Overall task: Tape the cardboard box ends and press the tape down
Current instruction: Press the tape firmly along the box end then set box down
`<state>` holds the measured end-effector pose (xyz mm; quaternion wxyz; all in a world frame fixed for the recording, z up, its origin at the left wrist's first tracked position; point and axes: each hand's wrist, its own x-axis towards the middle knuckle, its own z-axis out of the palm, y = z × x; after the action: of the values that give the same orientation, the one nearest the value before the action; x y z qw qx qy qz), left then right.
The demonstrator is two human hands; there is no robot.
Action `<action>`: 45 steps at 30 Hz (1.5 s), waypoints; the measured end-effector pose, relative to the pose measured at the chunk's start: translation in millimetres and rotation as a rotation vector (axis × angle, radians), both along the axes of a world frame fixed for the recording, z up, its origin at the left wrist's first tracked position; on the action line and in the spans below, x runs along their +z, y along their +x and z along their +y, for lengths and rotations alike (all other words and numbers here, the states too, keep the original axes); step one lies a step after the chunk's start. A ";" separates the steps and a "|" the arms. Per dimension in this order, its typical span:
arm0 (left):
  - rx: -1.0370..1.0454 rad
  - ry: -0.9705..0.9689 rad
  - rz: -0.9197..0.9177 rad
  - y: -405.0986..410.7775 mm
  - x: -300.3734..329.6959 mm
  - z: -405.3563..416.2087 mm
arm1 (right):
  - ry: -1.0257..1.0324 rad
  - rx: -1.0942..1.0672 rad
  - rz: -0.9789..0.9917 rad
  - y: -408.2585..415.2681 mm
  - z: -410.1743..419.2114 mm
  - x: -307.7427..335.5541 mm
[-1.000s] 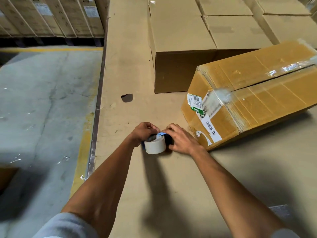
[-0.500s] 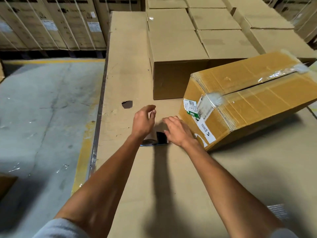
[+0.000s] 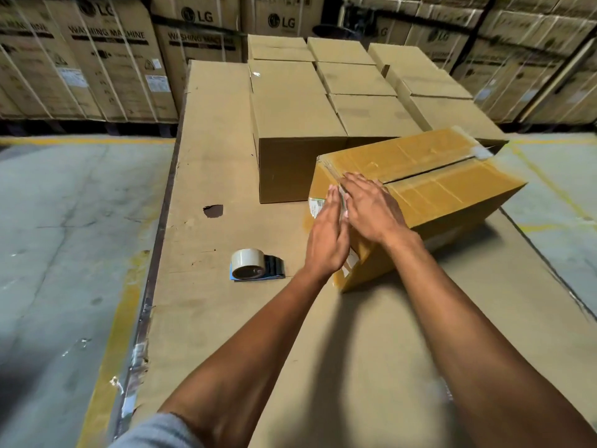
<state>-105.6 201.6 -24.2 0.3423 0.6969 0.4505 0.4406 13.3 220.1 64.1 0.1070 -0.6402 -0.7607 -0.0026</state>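
Observation:
A worn yellow-brown cardboard box (image 3: 436,185) lies on a big cardboard work surface (image 3: 210,156), with clear tape running along its top seam and down its near end. My left hand (image 3: 326,237) lies flat, fingers straight, against the box's near end, over the labels. My right hand (image 3: 371,208) rests flat on the near top edge, fingers spread over the tape strip. A roll of tape on a dark dispenser (image 3: 255,269) lies on the surface to the left of my hands, apart from them.
Plain closed cartons (image 3: 294,118) stand in rows behind the box. A small hole (image 3: 213,211) marks the surface to the left. The surface's left edge (image 3: 161,221) drops to a concrete floor with yellow lines. Large printed cartons (image 3: 106,59) line the back.
Both hands let go of the tape roll, which now lies on the surface, and moved right and forward onto the box's near end. The camera has tilted up.

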 end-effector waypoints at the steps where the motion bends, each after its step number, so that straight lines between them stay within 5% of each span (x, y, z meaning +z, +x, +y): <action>1: -0.010 -0.018 0.002 7.4 1.4 -0.4 | -0.060 0.022 -0.022 11.4 2.4 -1.8; 5: 0.009 -0.067 -0.042 18.5 -9.4 -4.7 | -0.213 0.069 -0.021 29.9 -6.5 -3.5; 16: 0.103 -0.230 -0.010 20.0 -15.8 -10.8 | -0.186 -0.046 -0.040 11.8 -9.8 -8.9; 28: 0.096 -0.076 -0.037 18.8 -8.6 -3.9 | -0.200 0.044 -0.079 14.8 -5.7 -8.5; 35: 0.094 -0.336 0.014 12.4 -28.9 -15.1 | -0.197 0.026 -0.072 14.6 -3.3 -13.0; 42: 0.027 -0.020 0.063 0.8 -12.1 -1.2 | -0.223 0.081 -0.081 19.8 -3.8 -8.3; 45: 0.002 -0.055 0.056 2.4 -12.6 -2.7 | -0.230 0.067 -0.083 17.6 -5.6 -6.1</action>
<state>-103.2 198.9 -36.8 0.3483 0.6990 0.4726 0.4084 30.9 214.4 58.0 0.0015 -0.6218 -0.7807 0.0619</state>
